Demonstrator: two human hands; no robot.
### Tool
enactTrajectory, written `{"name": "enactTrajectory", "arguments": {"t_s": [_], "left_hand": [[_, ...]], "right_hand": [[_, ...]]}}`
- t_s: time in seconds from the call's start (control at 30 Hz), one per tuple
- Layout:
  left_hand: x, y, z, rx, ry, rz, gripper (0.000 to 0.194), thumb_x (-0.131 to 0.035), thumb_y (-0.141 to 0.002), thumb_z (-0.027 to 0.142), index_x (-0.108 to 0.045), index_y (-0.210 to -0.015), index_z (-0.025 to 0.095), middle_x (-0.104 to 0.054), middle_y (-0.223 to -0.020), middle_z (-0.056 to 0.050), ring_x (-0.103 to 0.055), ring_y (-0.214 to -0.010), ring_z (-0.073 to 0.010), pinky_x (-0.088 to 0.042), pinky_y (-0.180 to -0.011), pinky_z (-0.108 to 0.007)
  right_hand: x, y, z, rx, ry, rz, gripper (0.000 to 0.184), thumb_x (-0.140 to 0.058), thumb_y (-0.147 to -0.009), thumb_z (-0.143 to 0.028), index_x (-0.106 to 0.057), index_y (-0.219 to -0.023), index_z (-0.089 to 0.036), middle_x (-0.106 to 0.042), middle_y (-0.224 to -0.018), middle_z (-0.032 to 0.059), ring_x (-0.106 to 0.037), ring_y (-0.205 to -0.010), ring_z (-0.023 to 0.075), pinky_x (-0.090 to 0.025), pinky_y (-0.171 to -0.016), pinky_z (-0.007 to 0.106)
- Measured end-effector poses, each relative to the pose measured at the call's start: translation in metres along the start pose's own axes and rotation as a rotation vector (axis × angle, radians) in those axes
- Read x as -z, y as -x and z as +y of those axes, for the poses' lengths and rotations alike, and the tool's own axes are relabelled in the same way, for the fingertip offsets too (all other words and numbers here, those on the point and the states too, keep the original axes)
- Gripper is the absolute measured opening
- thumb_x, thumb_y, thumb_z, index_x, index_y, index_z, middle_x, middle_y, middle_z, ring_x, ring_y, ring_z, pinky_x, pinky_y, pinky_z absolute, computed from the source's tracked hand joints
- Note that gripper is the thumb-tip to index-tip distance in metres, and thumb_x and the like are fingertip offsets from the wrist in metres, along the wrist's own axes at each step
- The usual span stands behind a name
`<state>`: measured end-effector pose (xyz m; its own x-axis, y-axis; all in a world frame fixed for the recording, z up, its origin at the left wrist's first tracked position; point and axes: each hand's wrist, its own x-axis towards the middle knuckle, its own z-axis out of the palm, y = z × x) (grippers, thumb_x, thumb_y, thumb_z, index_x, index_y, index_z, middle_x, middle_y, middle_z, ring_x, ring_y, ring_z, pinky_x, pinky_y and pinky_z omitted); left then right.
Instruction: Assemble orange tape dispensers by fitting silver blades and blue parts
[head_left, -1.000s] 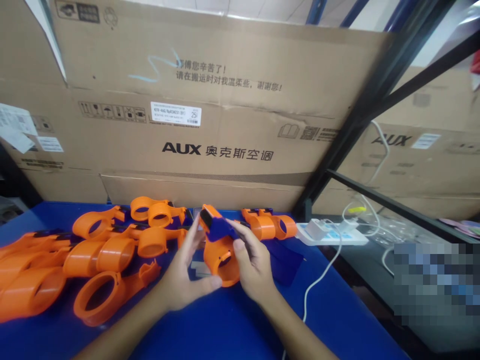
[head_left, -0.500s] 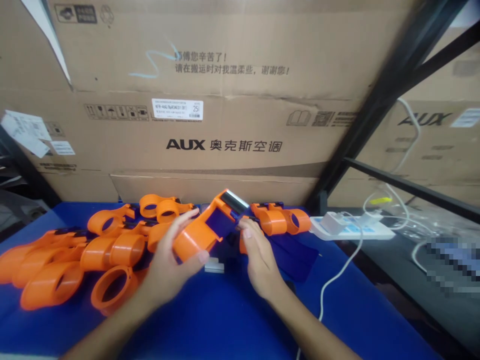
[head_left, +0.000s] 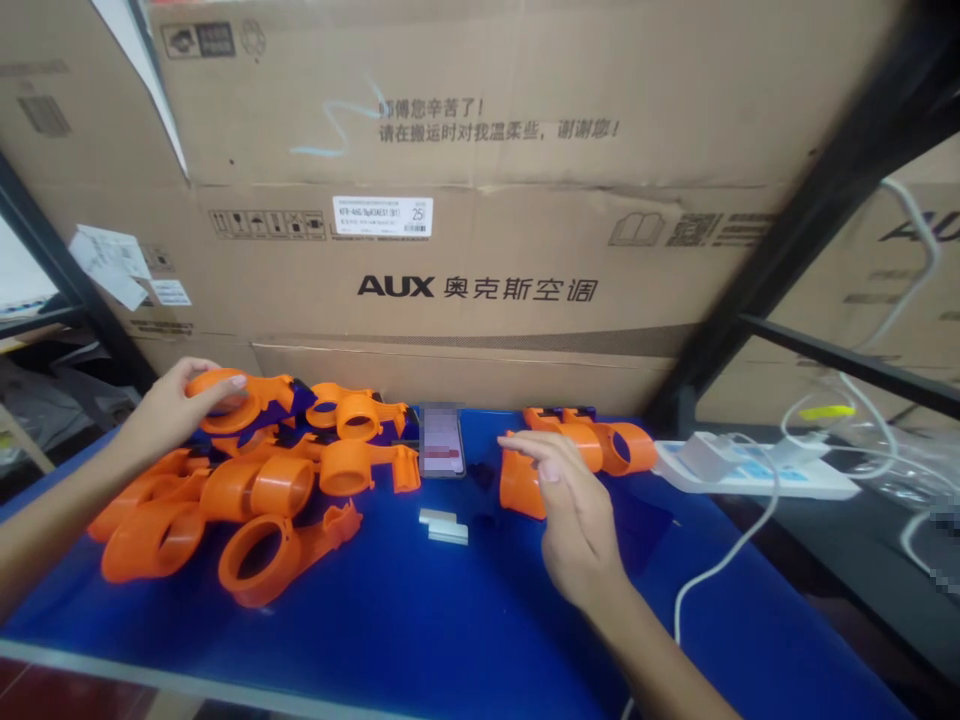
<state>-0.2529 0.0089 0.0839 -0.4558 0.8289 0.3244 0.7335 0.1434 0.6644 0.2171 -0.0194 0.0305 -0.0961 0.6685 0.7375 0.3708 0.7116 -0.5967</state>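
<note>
My left hand (head_left: 191, 398) grips an orange tape dispenser (head_left: 225, 412) at the far left, its thumb over the ring. Dark blue and black parts show at that dispenser's far end. It is over a group of similar orange tape dispensers (head_left: 281, 488) on the blue table. My right hand (head_left: 574, 505) is at the right, fingers stretched out, beside another orange dispenser (head_left: 521, 485). The hand partly hides this dispenser, and I cannot tell whether they touch. Between the hands lie small pale metal strips (head_left: 448, 532).
A phone (head_left: 442, 440) lies at the back of the blue table (head_left: 420, 630). More dispensers (head_left: 626, 448) are at the back right, near a white power strip (head_left: 757, 475) with a cable (head_left: 701, 560). A large cardboard box (head_left: 480, 230) stands behind; a black frame post (head_left: 780, 230) slants at right.
My left hand has carried the dispenser from the middle to the group at far left. My right hand has come off it and now stays at the right. The view has shifted left.
</note>
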Motion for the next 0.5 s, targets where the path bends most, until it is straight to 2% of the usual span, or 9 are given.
{"name": "enactTrajectory", "arguments": {"t_s": [0.1, 0.2, 0.37, 0.43, 0.5], "left_hand": [[-0.01, 0.0, -0.014, -0.003, -0.079, -0.092, 0.062, -0.069, -0.081, 0.07, -0.065, -0.113, 0.016, -0.076, -0.096, -0.002, -0.068, -0.089, -0.0231, -0.05, -0.081, -0.03], [-0.018, 0.002, -0.016, -0.042, -0.17, -0.134, 0.067, -0.061, -0.083, 0.077, -0.066, -0.111, 0.017, -0.075, -0.101, -0.003, -0.066, -0.094, -0.0252, -0.048, -0.085, -0.031], [-0.012, -0.002, -0.01, -0.118, -0.342, -0.224, 0.076, -0.05, -0.085, 0.084, -0.064, -0.121, 0.019, -0.074, -0.112, -0.007, -0.066, -0.099, -0.0306, -0.048, -0.091, -0.04], [-0.009, -0.004, -0.006, -0.208, -0.436, -0.193, 0.078, -0.048, -0.087, 0.083, -0.065, -0.123, 0.016, -0.074, -0.115, -0.011, -0.066, -0.102, -0.0331, -0.047, -0.094, -0.045], [-0.01, -0.002, 0.002, -0.36, -0.488, -0.119, 0.074, -0.048, -0.09, 0.078, -0.066, -0.123, 0.015, -0.073, -0.118, -0.013, -0.063, -0.108, -0.0349, -0.046, -0.099, -0.049]], "right_hand": [[-0.002, 0.0, 0.0, 0.025, -0.004, -0.031, 0.039, -0.036, -0.11, -0.032, -0.074, -0.108, -0.024, -0.07, -0.112, 0.0073, -0.063, -0.111, 0.0253, -0.045, -0.099, 0.043], [-0.003, 0.0, 0.0, 0.03, -0.006, -0.046, 0.039, -0.036, -0.11, -0.031, -0.075, -0.108, -0.023, -0.069, -0.11, 0.0072, -0.063, -0.11, 0.0248, -0.045, -0.098, 0.042], [-0.004, 0.0, 0.001, 0.025, -0.011, -0.043, 0.039, -0.036, -0.11, -0.03, -0.075, -0.108, -0.023, -0.069, -0.11, 0.0074, -0.063, -0.109, 0.024, -0.045, -0.097, 0.042], [-0.003, 0.0, 0.001, 0.027, -0.011, -0.04, 0.039, -0.037, -0.11, -0.03, -0.075, -0.108, -0.023, -0.069, -0.111, 0.0076, -0.063, -0.109, 0.0241, -0.045, -0.098, 0.042], [-0.003, 0.0, 0.001, 0.032, -0.01, -0.035, 0.039, -0.036, -0.11, -0.03, -0.075, -0.108, -0.023, -0.069, -0.111, 0.0079, -0.062, -0.11, 0.0244, -0.045, -0.098, 0.043]]}}
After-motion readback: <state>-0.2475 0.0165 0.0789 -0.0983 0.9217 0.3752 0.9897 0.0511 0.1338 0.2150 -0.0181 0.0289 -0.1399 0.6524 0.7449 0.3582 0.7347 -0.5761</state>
